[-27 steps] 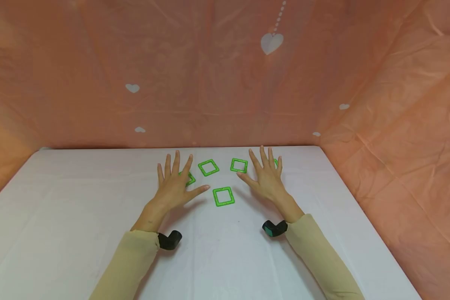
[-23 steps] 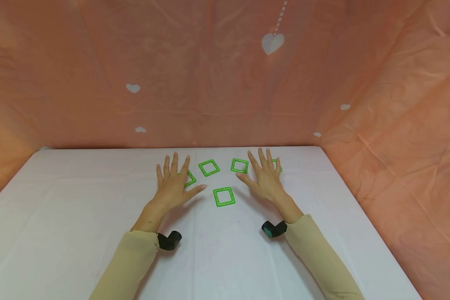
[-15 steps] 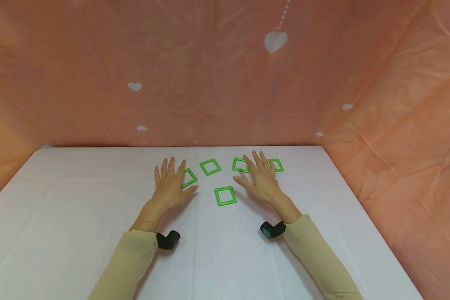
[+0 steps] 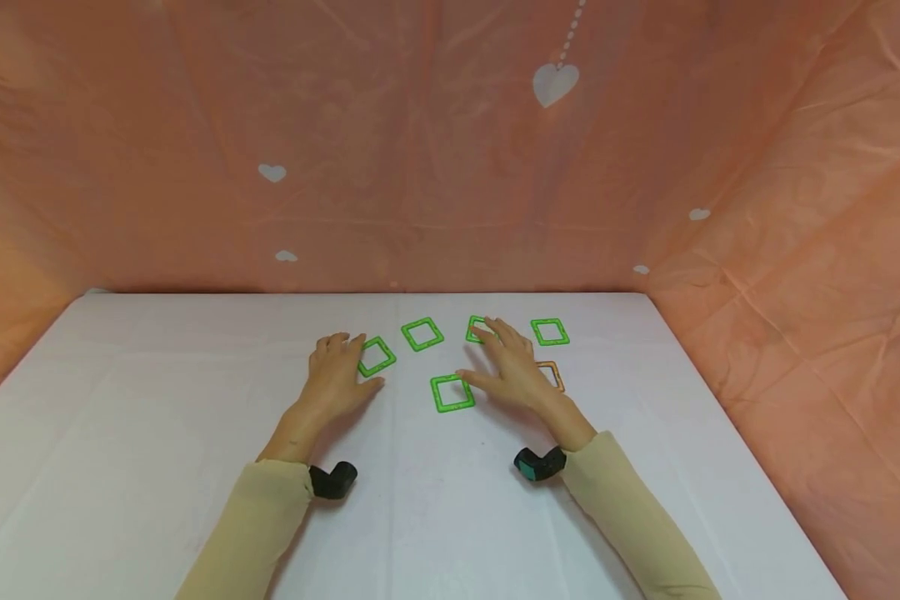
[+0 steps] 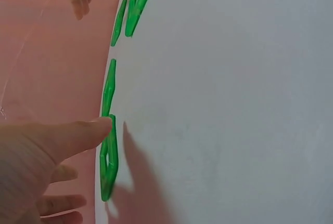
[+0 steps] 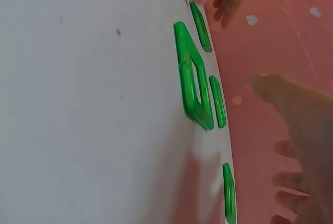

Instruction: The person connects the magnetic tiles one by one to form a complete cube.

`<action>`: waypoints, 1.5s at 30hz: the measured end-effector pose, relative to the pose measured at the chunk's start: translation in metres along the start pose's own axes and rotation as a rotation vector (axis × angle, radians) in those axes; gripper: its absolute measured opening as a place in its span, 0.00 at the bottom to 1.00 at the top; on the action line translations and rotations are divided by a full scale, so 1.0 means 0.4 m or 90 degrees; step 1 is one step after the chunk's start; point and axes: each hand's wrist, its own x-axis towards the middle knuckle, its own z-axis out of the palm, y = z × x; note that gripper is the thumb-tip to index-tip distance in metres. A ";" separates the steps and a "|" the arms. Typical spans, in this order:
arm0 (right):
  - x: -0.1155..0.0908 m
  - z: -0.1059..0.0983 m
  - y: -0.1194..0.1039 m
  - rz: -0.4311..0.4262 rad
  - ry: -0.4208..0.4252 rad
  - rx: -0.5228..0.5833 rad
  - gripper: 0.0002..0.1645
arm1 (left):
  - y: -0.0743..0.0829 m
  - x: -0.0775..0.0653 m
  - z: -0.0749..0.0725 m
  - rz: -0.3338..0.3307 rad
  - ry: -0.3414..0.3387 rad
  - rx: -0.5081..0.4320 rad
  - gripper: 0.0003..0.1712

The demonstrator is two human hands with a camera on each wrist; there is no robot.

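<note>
With 12 o'clock pointing away from the person, the left hand (image 4: 333, 377) is hovering empty, fingers relaxed, thumb wide apart; 1 green frame (image 4: 389, 351) is lying just beside it at 2 o'clock, a second green frame (image 4: 437, 331) farther that way. The right hand (image 4: 513, 373) is hovering empty too, thumb spread from loosely bent fingers: a third green frame (image 4: 455, 407) is lying at 8 o'clock, a fourth (image 4: 470, 330), partly hidden, at 11, a fifth (image 4: 551, 342) at 1, and 1 orange frame (image 4: 559, 379) at 3. The white table (image 4: 435, 517) is bearing 5 green frames, 1 orange.
</note>
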 end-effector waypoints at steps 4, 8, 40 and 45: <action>-0.003 0.006 -0.004 -0.002 -0.012 0.017 0.43 | -0.008 0.002 0.004 -0.006 0.005 -0.014 0.41; -0.005 0.012 -0.008 0.002 -0.035 0.021 0.43 | -0.015 0.003 0.011 -0.009 0.009 -0.022 0.39; -0.003 0.049 -0.027 -0.064 -0.120 0.053 0.37 | -0.033 0.002 0.019 0.020 0.034 -0.033 0.30; -0.003 0.053 -0.027 -0.079 -0.118 0.049 0.34 | -0.035 0.003 0.022 0.024 0.031 -0.040 0.30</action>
